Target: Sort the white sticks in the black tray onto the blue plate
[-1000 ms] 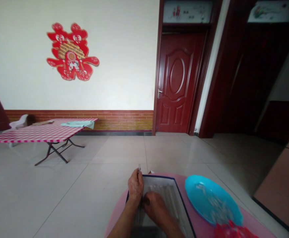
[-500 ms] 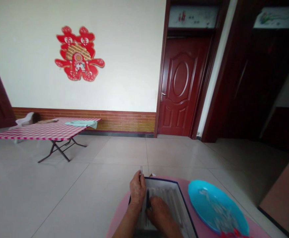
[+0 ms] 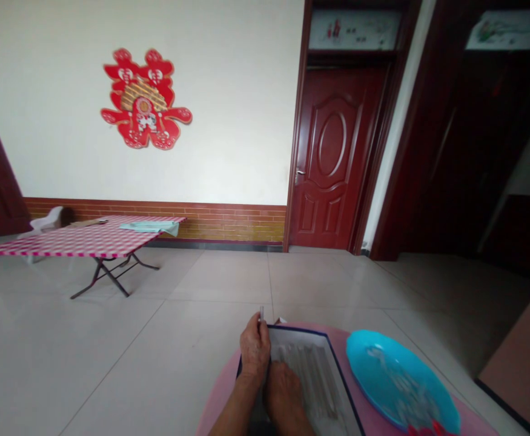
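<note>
My left hand [image 3: 254,348] is closed around a thin, pale, see-through tube [image 3: 261,313], whose tip pokes up above the fingers. It is at the upper left edge of a shallow dark-rimmed box [image 3: 344,387]. Inside this box lie several long, thin, clear tubes [image 3: 314,375] side by side. My right hand [image 3: 283,384], its fingers curled, is over the box's left part, close against my left wrist. What it holds, if anything, is hidden.
Box and blue plastic tray [image 3: 360,369] share a pink round table [image 3: 221,393]. Small clear pieces and something red [image 3: 432,430] lie in the tray. Across the tiled floor stands a folding table with a checked cloth [image 3: 87,242]. A red door [image 3: 332,151] is beyond.
My right hand has shifted left, closer to my left hand. A slim dark object that showed beside its fingers is now out of sight. My left hand has barely moved.
</note>
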